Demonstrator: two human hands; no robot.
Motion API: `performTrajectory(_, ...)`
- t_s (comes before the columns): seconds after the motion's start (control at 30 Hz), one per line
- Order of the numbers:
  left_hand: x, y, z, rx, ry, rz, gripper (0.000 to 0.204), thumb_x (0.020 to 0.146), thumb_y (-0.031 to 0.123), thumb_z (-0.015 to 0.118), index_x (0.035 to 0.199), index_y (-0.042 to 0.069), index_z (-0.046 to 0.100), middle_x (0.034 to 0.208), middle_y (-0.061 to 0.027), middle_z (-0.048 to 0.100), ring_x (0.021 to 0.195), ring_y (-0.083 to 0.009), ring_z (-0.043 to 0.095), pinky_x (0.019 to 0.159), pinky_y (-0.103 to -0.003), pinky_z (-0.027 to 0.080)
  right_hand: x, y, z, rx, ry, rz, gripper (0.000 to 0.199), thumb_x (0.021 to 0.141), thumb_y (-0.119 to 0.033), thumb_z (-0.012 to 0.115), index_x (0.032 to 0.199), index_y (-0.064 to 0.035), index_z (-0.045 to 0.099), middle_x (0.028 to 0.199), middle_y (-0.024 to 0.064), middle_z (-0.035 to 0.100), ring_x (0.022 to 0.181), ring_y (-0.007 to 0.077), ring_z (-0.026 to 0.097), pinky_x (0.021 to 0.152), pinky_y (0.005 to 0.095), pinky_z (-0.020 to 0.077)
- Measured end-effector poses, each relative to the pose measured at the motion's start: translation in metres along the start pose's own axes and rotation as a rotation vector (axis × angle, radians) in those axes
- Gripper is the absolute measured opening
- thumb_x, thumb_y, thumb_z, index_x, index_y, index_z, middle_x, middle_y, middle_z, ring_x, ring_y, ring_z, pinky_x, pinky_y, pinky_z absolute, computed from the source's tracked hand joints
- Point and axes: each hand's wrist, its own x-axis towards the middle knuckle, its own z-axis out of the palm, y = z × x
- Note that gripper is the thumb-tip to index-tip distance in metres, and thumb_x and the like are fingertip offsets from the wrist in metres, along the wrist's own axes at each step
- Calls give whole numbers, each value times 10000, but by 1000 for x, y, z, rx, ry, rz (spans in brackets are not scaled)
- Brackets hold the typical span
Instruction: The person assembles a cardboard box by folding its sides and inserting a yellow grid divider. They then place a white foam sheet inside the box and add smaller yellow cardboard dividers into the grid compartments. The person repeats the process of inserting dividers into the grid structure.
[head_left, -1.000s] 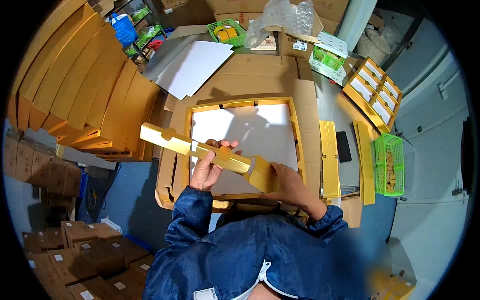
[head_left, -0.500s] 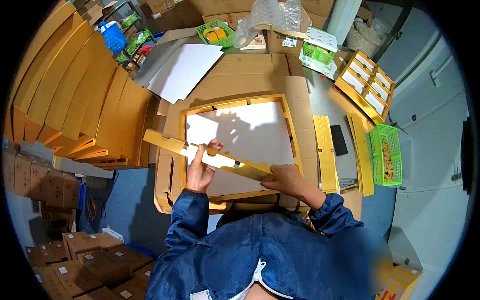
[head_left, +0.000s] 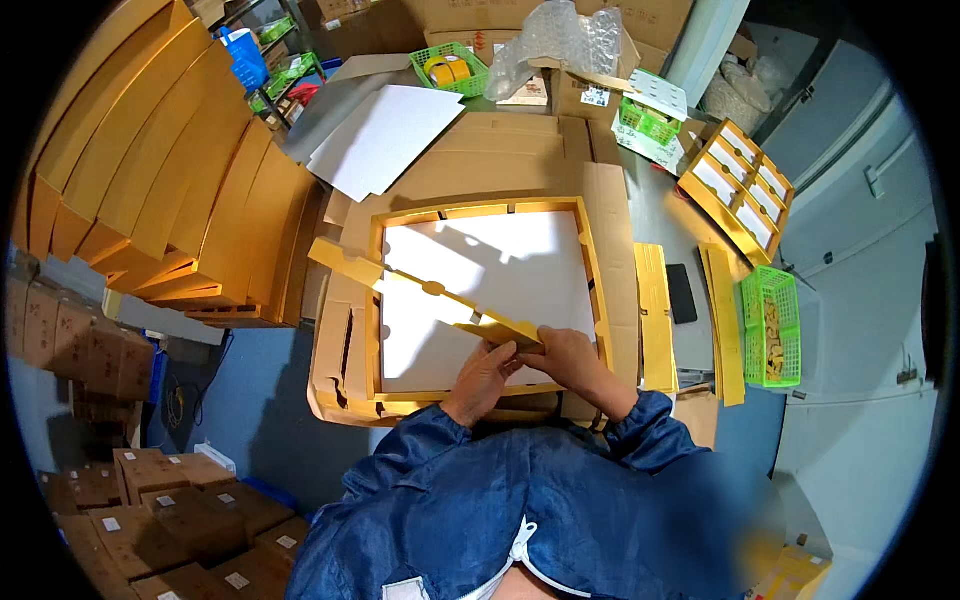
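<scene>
A long yellow cardboard divider strip with notches slants over a shallow yellow box whose bottom is white. My right hand grips the strip's near right end. Beside it, my left hand is closed on the same end, its thumb and fingers pinching the strip. The strip's far left end sticks out past the box's left wall, held by nothing. Just how the strip lies between my fingers is partly hidden.
Yellow strips and a black phone lie to the right, by a green basket of small yellow pieces. A divided yellow box stands behind. White sheets lie at back left; stacked yellow boxes rise at left.
My left hand has slid from the middle of the strip to its right end, next to my right hand. The strip has turned a little, and the whole view has shifted slightly.
</scene>
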Motion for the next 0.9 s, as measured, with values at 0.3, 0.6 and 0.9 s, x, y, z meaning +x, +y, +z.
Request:
performTrajectory(0.3,-1,-9,-4,-9,-28,-10,256,912,186,546,1147,86,529,1110,-32,582,1024,-138,521,933,-315,373,2,6,8,-28,20,-37,503,775,-502,659,795,-3,595,708,212,629,697,374,632,622,445,493)
performTrajectory(0.6,-14,19,-4,148,-109,-125,344,913,172,559,1216,14,521,1213,-89,559,1151,-214,506,1009,-383,368,9,16,3,81,-64,-66,426,786,-435,671,953,-46,623,842,197,652,792,382,623,683,442,493)
performTrajectory(0.9,-72,214,-66,2095,148,756,628,658,296,794,1158,22,532,1236,-143,512,1277,-360,356,1108,-551,124,-10,79,-104,-365,155,-340,237,654,-170,723,744,-43,545,646,139,565,633,342,586,575,415,478)
